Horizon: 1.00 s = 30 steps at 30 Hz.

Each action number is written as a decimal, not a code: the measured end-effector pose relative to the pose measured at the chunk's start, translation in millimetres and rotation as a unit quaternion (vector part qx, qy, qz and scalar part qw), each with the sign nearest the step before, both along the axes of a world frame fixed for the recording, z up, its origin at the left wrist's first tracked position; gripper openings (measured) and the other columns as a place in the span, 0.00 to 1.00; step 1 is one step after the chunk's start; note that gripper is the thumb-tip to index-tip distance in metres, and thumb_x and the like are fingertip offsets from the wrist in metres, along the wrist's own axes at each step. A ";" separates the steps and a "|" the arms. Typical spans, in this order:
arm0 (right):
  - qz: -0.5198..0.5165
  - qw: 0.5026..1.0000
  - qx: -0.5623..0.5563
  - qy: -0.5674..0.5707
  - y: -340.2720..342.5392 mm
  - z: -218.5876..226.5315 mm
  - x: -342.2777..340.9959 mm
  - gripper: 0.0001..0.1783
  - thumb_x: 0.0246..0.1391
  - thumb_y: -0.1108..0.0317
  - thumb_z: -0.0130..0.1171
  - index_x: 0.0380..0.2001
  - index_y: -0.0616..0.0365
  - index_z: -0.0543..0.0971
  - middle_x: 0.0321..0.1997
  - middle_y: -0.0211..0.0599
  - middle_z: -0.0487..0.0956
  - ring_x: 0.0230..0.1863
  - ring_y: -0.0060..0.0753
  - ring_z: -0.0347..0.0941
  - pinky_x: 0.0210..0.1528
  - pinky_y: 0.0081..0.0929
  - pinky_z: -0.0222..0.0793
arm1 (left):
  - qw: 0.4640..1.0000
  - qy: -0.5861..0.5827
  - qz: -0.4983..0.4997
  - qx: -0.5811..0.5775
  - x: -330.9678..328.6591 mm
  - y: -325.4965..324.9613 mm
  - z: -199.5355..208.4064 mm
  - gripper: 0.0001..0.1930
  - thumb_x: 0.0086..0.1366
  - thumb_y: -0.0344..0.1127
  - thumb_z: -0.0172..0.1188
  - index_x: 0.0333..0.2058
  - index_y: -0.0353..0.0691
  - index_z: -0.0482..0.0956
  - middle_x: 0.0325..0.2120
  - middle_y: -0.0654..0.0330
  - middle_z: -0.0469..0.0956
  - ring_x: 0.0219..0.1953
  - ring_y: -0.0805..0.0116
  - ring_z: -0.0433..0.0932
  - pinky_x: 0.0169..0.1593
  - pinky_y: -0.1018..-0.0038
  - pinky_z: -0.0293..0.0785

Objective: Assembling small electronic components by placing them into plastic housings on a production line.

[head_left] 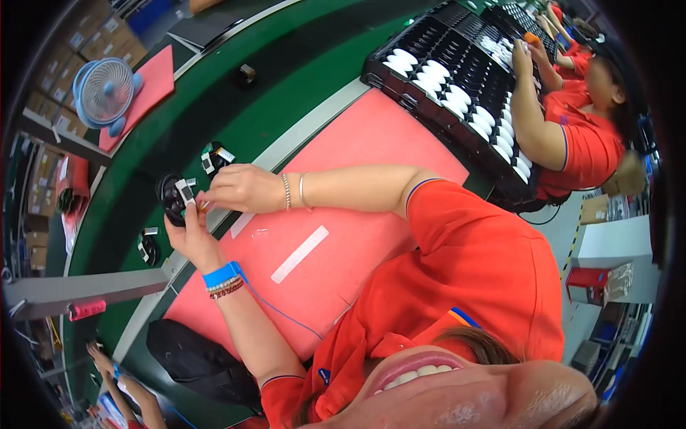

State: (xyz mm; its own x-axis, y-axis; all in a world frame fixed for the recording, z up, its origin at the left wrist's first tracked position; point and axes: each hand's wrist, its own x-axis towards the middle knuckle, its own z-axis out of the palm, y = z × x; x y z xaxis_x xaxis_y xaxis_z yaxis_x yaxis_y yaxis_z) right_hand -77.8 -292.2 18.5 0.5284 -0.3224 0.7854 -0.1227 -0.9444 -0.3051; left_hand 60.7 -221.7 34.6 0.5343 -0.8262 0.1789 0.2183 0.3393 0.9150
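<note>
A black coiled cable [168,200] with a white and silver piece [185,190] on it is held up in my left hand [189,239], over the belt's near edge. The fingers of that hand wrap its lower side. My right hand [244,188] is beside it, thumb and fingertips pinched together close to the cable. What sits between those fingertips is too small to make out. A blue wrist strap [222,276] with a thin cord circles my left wrist. Another dark coil with pale labelled parts [216,157] lies on the green belt just beyond my right hand.
The green conveyor belt [286,86] carries more small parts [148,247]. Pink mats [357,157] cover the bench, with a white strip [299,254] on one. Black trays of white rounded parts [457,86] stand right, beside a co-worker [579,136]. A blue fan [106,93] stands across the belt.
</note>
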 end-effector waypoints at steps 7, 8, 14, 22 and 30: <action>0.063 0.979 -0.193 0.012 -12.5 6.3 -2.2 0.19 0.44 0.73 0.53 0.43 0.55 0.74 0.37 0.32 0.74 0.35 0.32 0.71 0.36 0.26 0.69 | 0.999 -0.001 0.014 0.034 9.1 2.4 -3.3 0.24 0.58 0.18 0.50 0.55 0.33 0.62 0.43 0.52 0.71 0.39 0.66 0.76 0.39 0.73 0.78; 0.063 0.974 -0.212 0.037 -16.0 6.4 -5.1 0.18 0.44 0.73 0.53 0.43 0.56 0.74 0.38 0.32 0.74 0.37 0.32 0.72 0.37 0.26 0.69 | 0.999 -0.005 0.007 0.035 7.4 1.1 0.9 0.25 0.58 0.18 0.50 0.56 0.34 0.61 0.44 0.52 0.71 0.39 0.67 0.75 0.39 0.73 0.78; 0.096 0.978 -0.187 0.004 -29.7 13.8 -10.8 0.18 0.40 0.77 0.58 0.39 0.56 0.78 0.37 0.35 0.77 0.36 0.35 0.74 0.37 0.28 0.70 | 0.988 -0.046 -0.121 0.081 14.4 -2.2 6.9 0.24 0.60 0.23 0.50 0.56 0.31 0.60 0.35 0.51 0.75 0.25 0.66 0.78 0.27 0.79 0.76; 0.081 0.994 -0.072 0.028 -14.8 21.8 -5.2 0.16 0.43 0.69 0.60 0.38 0.60 0.77 0.37 0.42 0.77 0.37 0.41 0.71 0.40 0.31 0.68 | 0.979 -0.015 -0.178 0.096 24.5 6.3 -2.5 0.20 0.62 0.26 0.46 0.54 0.30 0.63 0.38 0.49 0.75 0.25 0.65 0.78 0.23 0.80 0.74; 0.120 0.991 -0.047 0.030 -18.6 19.7 -3.6 0.16 0.42 0.75 0.59 0.39 0.58 0.77 0.38 0.36 0.77 0.37 0.41 0.71 0.40 0.31 0.68 | 0.973 -0.011 -0.206 0.105 32.1 4.2 -6.6 0.21 0.61 0.26 0.47 0.54 0.28 0.63 0.34 0.50 0.76 0.23 0.66 0.78 0.23 0.80 0.73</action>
State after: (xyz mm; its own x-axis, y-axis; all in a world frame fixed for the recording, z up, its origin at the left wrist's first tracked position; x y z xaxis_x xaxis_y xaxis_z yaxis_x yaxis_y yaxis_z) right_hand -81.4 -310.8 38.1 0.6276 -0.1096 0.7708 0.0930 -0.9724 -0.2140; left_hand 92.8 -217.5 28.0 0.1482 -0.9889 -0.0093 0.2764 0.0324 0.9605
